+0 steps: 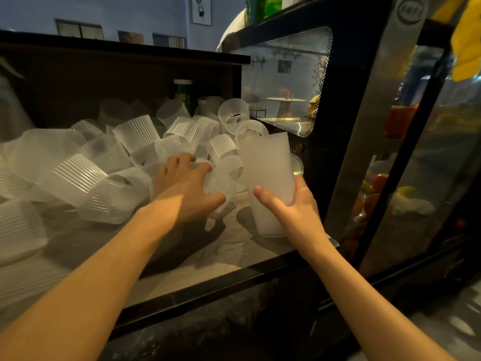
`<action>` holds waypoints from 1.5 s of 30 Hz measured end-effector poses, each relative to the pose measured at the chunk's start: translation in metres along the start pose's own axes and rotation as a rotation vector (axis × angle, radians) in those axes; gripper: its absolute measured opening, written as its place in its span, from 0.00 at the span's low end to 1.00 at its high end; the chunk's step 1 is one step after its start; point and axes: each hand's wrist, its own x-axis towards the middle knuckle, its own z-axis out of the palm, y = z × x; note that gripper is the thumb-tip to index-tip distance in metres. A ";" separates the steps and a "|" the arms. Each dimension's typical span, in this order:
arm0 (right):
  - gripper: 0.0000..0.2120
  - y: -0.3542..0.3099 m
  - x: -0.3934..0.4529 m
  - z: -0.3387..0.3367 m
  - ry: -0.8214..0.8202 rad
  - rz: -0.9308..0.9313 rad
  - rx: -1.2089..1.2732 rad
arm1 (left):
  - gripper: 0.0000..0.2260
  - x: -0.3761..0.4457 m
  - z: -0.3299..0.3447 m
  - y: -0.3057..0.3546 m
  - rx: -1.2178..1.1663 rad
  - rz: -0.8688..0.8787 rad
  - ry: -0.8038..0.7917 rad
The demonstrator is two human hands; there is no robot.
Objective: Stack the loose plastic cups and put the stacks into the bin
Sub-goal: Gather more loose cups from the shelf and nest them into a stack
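Several loose ribbed translucent plastic cups lie tumbled across a pale counter, piled toward the back and left. My right hand grips a tall upright stack of cups near its lower half; the stack's base is close to the counter at the right end. My left hand reaches over the pile, its fingers curled around a single loose cup lying on its side just left of the stack. No bin is in view.
A dark shelf back and top encloses the counter. A glass-fronted display fridge with fruit inside stands tight against the right side. A green bottle stands behind the cups. The counter's dark front edge runs below my forearms.
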 end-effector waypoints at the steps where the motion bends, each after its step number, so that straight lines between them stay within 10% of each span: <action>1: 0.34 0.000 0.000 0.000 -0.003 -0.001 0.001 | 0.36 -0.002 0.002 0.004 0.006 0.023 0.016; 6: 0.35 0.001 0.000 -0.001 -0.001 -0.006 0.014 | 0.35 -0.003 0.019 0.016 -0.010 0.102 0.064; 16: 0.39 -0.002 -0.001 0.002 0.015 -0.158 -0.285 | 0.23 -0.002 -0.039 -0.022 -1.279 -0.027 0.283; 24: 0.40 -0.017 0.013 0.006 -0.168 -0.364 -0.648 | 0.27 -0.006 -0.041 -0.020 -1.065 0.163 0.206; 35: 0.40 -0.019 0.014 0.016 -0.186 -0.404 -0.496 | 0.28 -0.012 -0.035 -0.006 -0.994 0.171 -0.017; 45: 0.40 -0.050 0.025 0.029 -0.126 -0.343 -0.293 | 0.27 -0.012 -0.042 -0.005 -1.742 -0.022 0.101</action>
